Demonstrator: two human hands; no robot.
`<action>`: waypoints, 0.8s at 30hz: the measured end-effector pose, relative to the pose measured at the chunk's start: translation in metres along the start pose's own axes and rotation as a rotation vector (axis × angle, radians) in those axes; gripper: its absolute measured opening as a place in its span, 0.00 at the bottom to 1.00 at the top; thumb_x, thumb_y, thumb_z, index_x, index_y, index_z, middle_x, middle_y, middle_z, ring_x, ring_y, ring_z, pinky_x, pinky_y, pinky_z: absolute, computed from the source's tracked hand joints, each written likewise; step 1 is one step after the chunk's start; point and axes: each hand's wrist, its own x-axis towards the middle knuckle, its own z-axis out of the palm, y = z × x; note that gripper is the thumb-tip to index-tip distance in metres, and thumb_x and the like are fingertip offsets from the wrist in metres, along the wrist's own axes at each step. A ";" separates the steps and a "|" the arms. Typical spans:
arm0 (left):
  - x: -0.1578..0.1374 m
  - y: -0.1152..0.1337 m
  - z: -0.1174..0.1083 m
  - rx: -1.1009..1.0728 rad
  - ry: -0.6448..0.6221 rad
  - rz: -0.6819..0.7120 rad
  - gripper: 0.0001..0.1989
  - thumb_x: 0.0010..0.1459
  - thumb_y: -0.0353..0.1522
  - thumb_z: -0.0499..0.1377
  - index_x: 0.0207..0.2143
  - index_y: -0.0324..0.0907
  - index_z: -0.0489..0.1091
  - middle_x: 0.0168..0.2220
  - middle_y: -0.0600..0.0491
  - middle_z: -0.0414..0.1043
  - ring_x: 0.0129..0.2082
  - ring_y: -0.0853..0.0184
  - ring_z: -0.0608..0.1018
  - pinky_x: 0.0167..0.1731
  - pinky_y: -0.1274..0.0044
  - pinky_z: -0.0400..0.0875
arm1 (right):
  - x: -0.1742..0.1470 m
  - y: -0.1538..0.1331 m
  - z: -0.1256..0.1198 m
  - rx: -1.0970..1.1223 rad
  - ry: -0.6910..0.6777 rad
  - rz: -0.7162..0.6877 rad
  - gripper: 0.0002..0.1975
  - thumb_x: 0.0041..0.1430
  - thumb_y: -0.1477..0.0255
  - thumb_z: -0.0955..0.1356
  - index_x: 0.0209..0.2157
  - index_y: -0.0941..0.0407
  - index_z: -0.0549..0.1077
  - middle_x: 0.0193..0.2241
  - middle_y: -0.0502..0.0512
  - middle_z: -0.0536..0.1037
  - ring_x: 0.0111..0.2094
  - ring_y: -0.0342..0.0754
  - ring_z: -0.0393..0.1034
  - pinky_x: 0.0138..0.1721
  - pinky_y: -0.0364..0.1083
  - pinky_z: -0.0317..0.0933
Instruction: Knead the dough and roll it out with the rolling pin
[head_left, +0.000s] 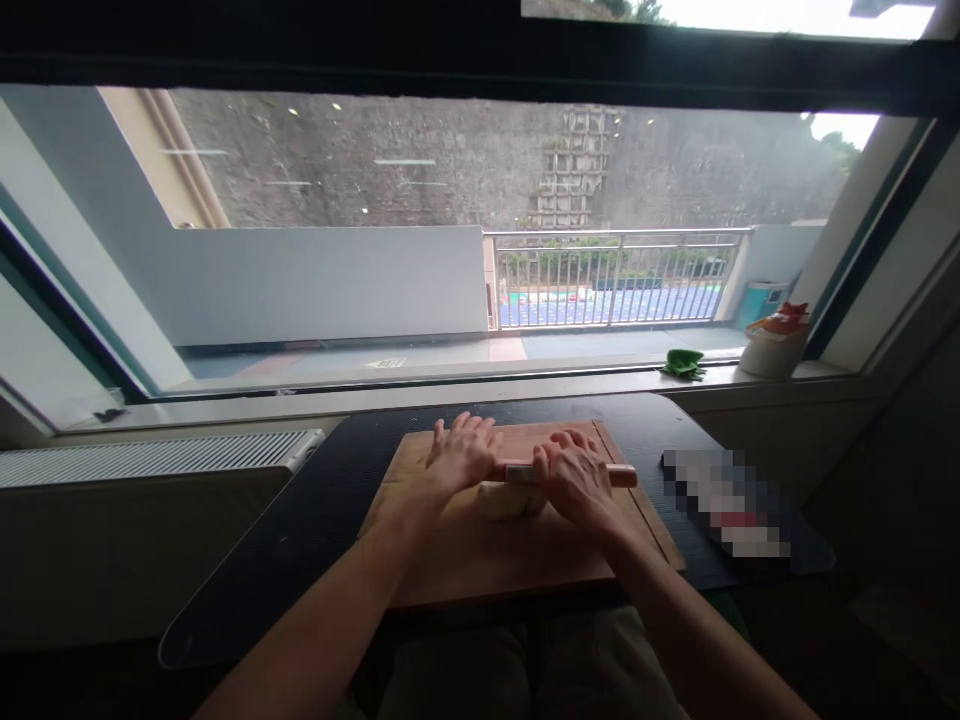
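Note:
A rolling pin (622,475) with a pale label lies crosswise over a lump of pale dough (510,500) on a wooden cutting board (495,570). My left hand (465,450) is closed over the left part of the pin, its fingers pointing away from me and hiding that end. Over the right part, my right hand (574,475) is closed with bent fingers, and the pin's right end sticks out past it. The dough sits between my hands, partly covered by the pin and my right hand.
The board rests on a dark table (300,540) with rounded corners. A blurred-out flat item (724,505) lies on its right side. A radiator (157,455) stands at the left. On the windowsill are a green leaf-shaped thing (682,363) and a white container (772,350) with an orange top.

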 end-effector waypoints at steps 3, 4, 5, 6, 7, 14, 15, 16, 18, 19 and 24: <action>-0.040 0.002 0.004 0.028 0.033 0.030 0.21 0.62 0.38 0.42 0.52 0.45 0.64 0.57 0.49 0.61 0.60 0.57 0.55 0.59 0.58 0.44 | -0.036 -0.008 -0.003 0.018 0.110 -0.059 0.18 0.65 0.64 0.54 0.45 0.55 0.70 0.48 0.57 0.69 0.55 0.51 0.52 0.57 0.51 0.39; -0.048 0.003 0.003 0.041 0.055 0.035 0.20 0.62 0.39 0.42 0.51 0.45 0.65 0.56 0.49 0.62 0.60 0.56 0.55 0.59 0.59 0.45 | -0.043 -0.009 -0.004 0.025 0.120 -0.061 0.18 0.64 0.64 0.55 0.46 0.54 0.69 0.49 0.57 0.69 0.55 0.51 0.52 0.58 0.51 0.37; -0.051 0.004 0.002 0.054 0.074 0.031 0.20 0.61 0.39 0.42 0.50 0.45 0.65 0.56 0.49 0.62 0.60 0.56 0.55 0.58 0.59 0.45 | -0.047 -0.009 -0.005 0.033 0.115 -0.054 0.18 0.64 0.63 0.55 0.47 0.54 0.68 0.48 0.57 0.69 0.54 0.51 0.53 0.57 0.52 0.38; -0.049 0.005 0.001 0.063 0.086 0.021 0.20 0.61 0.39 0.42 0.50 0.45 0.66 0.56 0.49 0.63 0.59 0.56 0.56 0.58 0.58 0.45 | -0.045 -0.008 -0.006 0.041 0.090 -0.039 0.19 0.65 0.63 0.54 0.46 0.54 0.69 0.47 0.57 0.70 0.53 0.51 0.55 0.56 0.52 0.40; -0.042 0.005 -0.001 0.067 0.082 0.012 0.20 0.61 0.38 0.42 0.49 0.45 0.66 0.55 0.48 0.64 0.59 0.56 0.57 0.57 0.57 0.46 | -0.040 -0.005 -0.006 0.050 0.044 -0.019 0.20 0.65 0.62 0.53 0.43 0.54 0.71 0.46 0.57 0.71 0.51 0.51 0.57 0.55 0.51 0.43; 0.050 -0.002 0.002 -0.058 -0.214 -0.236 0.21 0.57 0.42 0.46 0.47 0.44 0.67 0.52 0.43 0.67 0.54 0.52 0.65 0.52 0.52 0.53 | 0.062 0.015 0.000 0.038 -0.243 0.155 0.20 0.61 0.63 0.57 0.37 0.58 0.75 0.42 0.62 0.73 0.46 0.53 0.62 0.45 0.48 0.54; 0.057 -0.003 0.004 -0.060 -0.208 -0.242 0.22 0.57 0.43 0.45 0.48 0.44 0.66 0.52 0.42 0.66 0.55 0.51 0.64 0.52 0.52 0.53 | 0.070 0.016 0.002 0.033 -0.215 0.151 0.19 0.60 0.63 0.57 0.38 0.58 0.75 0.44 0.61 0.72 0.48 0.54 0.60 0.46 0.49 0.54; 0.059 -0.004 0.006 -0.056 -0.188 -0.235 0.23 0.57 0.44 0.45 0.50 0.43 0.65 0.53 0.42 0.65 0.55 0.52 0.64 0.52 0.52 0.53 | 0.072 0.015 0.004 0.028 -0.187 0.142 0.19 0.60 0.63 0.57 0.39 0.57 0.75 0.45 0.60 0.72 0.49 0.54 0.59 0.46 0.51 0.53; 0.051 -0.004 0.008 -0.043 -0.128 -0.178 0.24 0.58 0.44 0.44 0.52 0.43 0.63 0.55 0.43 0.63 0.57 0.53 0.62 0.54 0.54 0.51 | 0.062 0.013 0.008 0.021 -0.111 0.103 0.18 0.60 0.64 0.57 0.38 0.56 0.75 0.44 0.59 0.72 0.49 0.54 0.59 0.48 0.52 0.51; 0.041 -0.003 0.008 -0.036 -0.097 -0.139 0.24 0.59 0.43 0.43 0.54 0.43 0.62 0.56 0.44 0.62 0.57 0.54 0.60 0.55 0.54 0.49 | 0.051 0.012 0.009 0.018 -0.062 0.076 0.18 0.61 0.64 0.56 0.36 0.56 0.75 0.44 0.59 0.72 0.49 0.54 0.58 0.50 0.53 0.50; -0.027 0.007 0.004 0.002 -0.007 -0.014 0.22 0.61 0.41 0.41 0.54 0.47 0.62 0.58 0.50 0.61 0.60 0.56 0.56 0.58 0.57 0.44 | -0.023 0.000 -0.001 0.026 0.129 -0.055 0.19 0.64 0.66 0.54 0.39 0.55 0.73 0.50 0.57 0.68 0.57 0.51 0.49 0.58 0.52 0.37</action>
